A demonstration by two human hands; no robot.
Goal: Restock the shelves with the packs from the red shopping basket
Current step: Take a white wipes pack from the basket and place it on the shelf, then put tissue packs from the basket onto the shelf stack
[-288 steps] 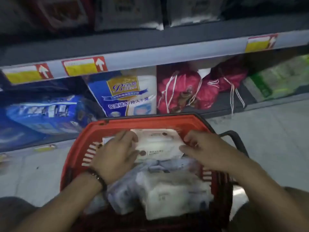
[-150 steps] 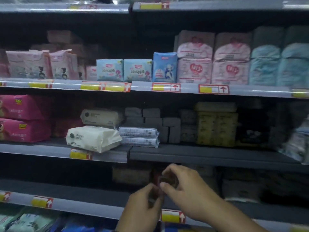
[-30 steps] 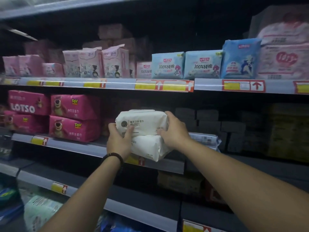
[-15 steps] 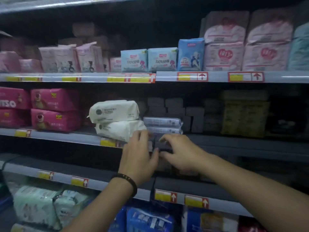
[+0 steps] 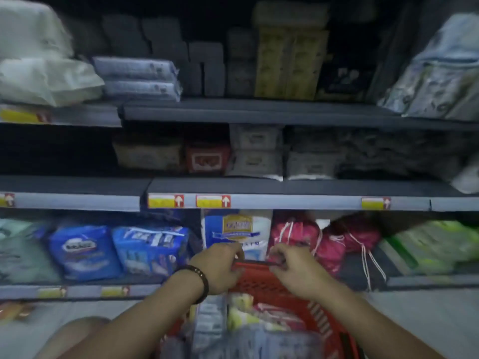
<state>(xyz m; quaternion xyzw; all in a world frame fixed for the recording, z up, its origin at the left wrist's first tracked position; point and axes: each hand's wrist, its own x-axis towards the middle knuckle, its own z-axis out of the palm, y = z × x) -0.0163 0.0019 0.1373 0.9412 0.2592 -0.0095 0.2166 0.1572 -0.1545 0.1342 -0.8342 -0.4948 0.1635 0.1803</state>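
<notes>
Both hands are positioned over the far rim of the red shopping basket [image 5: 261,283], which sits low in the view in front of the bottom shelf [image 5: 427,281]. The left hand [image 5: 220,268] has its fingers curled down at the rim and wears a dark beaded bracelet [image 5: 201,279] at the wrist. The right hand [image 5: 298,273] is near it, with its fingers likewise curled toward the rim. A dark bar [image 5: 256,263] runs along the basket's top edge between the two sets of fingertips. Motion blur prevents confirming whether either hand grips the rim or bar or only rests against it.

The basket holds packs [image 5: 259,320] in white, pale yellow and grey-blue. They are crowded together and too blurred to count.

On the upper shelf [image 5: 259,110], two white soft packs [image 5: 46,81] lie stacked at the left. Just beside them are two flat grey-blue packs [image 5: 137,79], also stacked. The middle shelf [image 5: 285,202] carries yellow price labels on its front rail and dim grey packs behind.

The bottom shelf holds blue packs [image 5: 83,252], an upright blue-and-white pack [image 5: 238,229] directly behind the hands, pink drawstring bags [image 5: 298,234] and green packs [image 5: 427,244].
</notes>
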